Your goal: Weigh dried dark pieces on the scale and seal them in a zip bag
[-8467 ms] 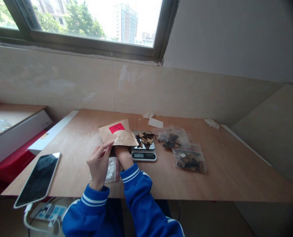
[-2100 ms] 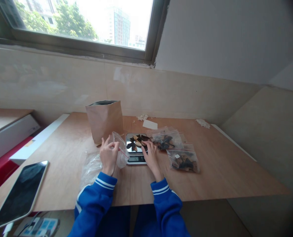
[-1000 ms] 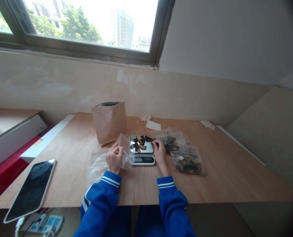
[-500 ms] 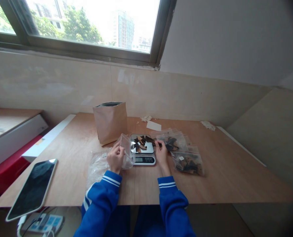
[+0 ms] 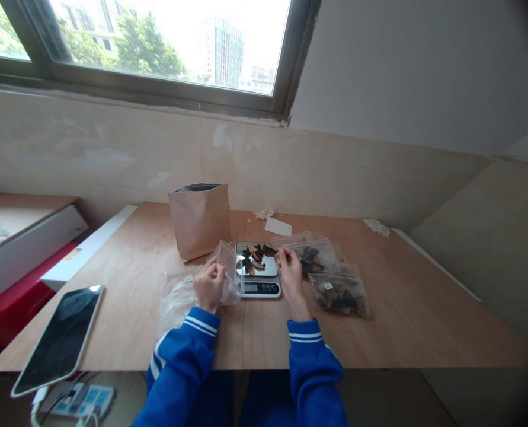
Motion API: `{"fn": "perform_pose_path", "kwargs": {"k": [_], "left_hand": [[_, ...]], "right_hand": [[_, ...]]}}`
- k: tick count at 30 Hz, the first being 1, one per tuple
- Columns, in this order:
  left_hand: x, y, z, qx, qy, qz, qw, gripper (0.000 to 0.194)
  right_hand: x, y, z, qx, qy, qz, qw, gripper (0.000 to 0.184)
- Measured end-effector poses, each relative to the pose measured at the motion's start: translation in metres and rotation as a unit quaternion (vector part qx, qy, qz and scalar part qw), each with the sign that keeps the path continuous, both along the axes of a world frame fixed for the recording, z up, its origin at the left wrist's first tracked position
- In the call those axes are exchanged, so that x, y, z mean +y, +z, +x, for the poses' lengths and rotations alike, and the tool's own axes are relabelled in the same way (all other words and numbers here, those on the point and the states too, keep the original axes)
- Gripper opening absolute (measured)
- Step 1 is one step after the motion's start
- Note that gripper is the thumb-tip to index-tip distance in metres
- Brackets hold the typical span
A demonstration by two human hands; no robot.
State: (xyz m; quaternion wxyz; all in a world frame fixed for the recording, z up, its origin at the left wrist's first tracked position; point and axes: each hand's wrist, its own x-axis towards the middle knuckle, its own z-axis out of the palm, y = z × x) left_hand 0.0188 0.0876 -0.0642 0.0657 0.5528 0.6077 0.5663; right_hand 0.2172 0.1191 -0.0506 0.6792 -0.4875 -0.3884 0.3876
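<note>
Left hand (image 5: 208,284): fingers curled and pinching the rim of a clear bag (image 5: 232,289); the back of the hand faces up, and the forearm slants inward from the near edge.
Right hand (image 5: 291,277): fingertips bunched together at the right edge of the scale (image 5: 270,270), right by a dark piece; whether they grip it, I cannot tell. Wrist low, forearm angled forward.
Clear bag: mouth tilted toward the scale, overlapping its left side; contents too unclear to tell.
Dried pieces (image 5: 255,256): dark and tan, loosely spread on the scale's plate, between the two hands.
Scale display: lit, digits too small to read.
Crumpled clear plastic (image 5: 175,299): flat on the worktop (image 5: 397,332), left of the left hand.
Brown paper bag (image 5: 201,222): upright, top open, behind the left hand; its inside is hidden.
Rear zip bag (image 5: 314,258): dark pieces inside, just beyond the right hand.
Near zip bag (image 5: 341,296): similar dark and tan pieces, small white label inside or on it.
</note>
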Motion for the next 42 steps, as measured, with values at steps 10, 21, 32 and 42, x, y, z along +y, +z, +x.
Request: {"fn": "perform_pose_path", "kwargs": {"k": [10,21,32,42], "left_hand": [[-0.001,0.000,-0.001,-0.006,-0.012,0.007,1.000,0.032],[-0.004,0.001,-0.001,-0.033,0.001,0.018,0.999,0.032],[-0.005,-0.002,-0.001,-0.026,-0.012,0.035,0.999,0.034],[-0.003,-0.002,-0.002,-0.014,-0.013,0.047,0.999,0.032]], "right_hand": [[-0.013,0.047,-0.096,-0.274,0.148,0.098,0.945,0.019],[-0.037,-0.037,0.034,-0.488,-0.084,0.011,0.869,0.025],[-0.042,-0.023,0.029,-0.428,-0.083,0.000,0.900,0.028],[-0.071,-0.008,0.012,-0.412,-0.115,0.028,0.904,0.025]]}}
